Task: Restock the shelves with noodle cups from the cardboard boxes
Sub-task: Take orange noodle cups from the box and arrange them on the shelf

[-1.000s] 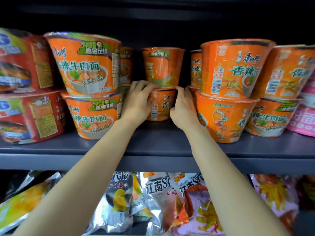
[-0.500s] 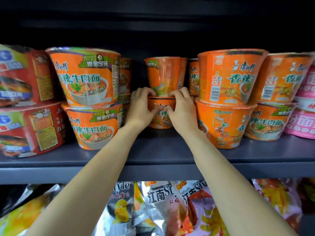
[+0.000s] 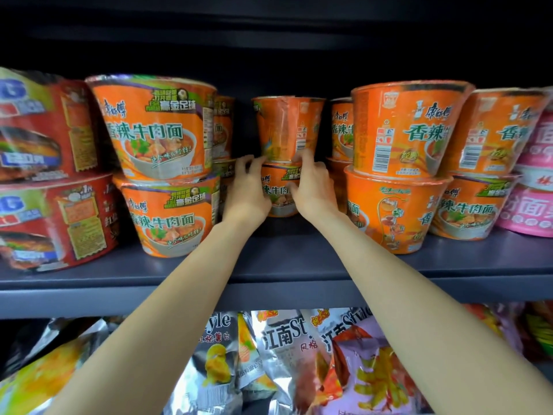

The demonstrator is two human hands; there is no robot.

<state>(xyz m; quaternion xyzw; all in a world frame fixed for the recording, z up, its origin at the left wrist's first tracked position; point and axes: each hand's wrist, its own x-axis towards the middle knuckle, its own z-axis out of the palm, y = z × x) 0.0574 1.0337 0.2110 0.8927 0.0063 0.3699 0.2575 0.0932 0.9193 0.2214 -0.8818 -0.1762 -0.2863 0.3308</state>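
Head: lower noodle cup (image 3: 279, 193) between both grips.

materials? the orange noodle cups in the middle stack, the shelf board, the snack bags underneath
Orange noodle cups: probably paper or foam under glossy shrink film; wrinkles and glare show.
Shelf board: looks like matte grey painted metal, thin flat front edge; not certain.
Snack bags: metallised plastic foil, silvery and crinkled.

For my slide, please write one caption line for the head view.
Both hands, left hand and right hand, reach to the stacked orange noodle cups at the back of the grey shelf.
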